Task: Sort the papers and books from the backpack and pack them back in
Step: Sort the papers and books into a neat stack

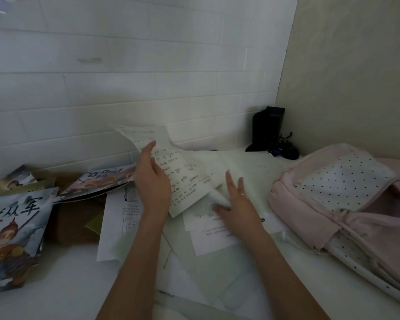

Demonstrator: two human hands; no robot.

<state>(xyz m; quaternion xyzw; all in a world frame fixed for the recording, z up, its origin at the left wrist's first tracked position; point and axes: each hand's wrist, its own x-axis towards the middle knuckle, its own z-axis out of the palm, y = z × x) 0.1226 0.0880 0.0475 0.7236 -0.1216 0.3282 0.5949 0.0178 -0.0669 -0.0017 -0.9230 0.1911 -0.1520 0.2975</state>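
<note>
Loose white papers lie spread over the white table in front of me. My left hand grips a handwritten worksheet by its left edge and lifts it off the pile, curled upward. My right hand rests flat on another sheet with fingers spread, blurred by motion. A pink backpack with a white dotted panel lies on its side at the right, its opening facing left. Illustrated picture books lie at the left, one more behind them.
A brown box sits under the books at the left. A black stand-like device with tangled cables stands in the back corner. White tiled wall behind, beige wall to the right.
</note>
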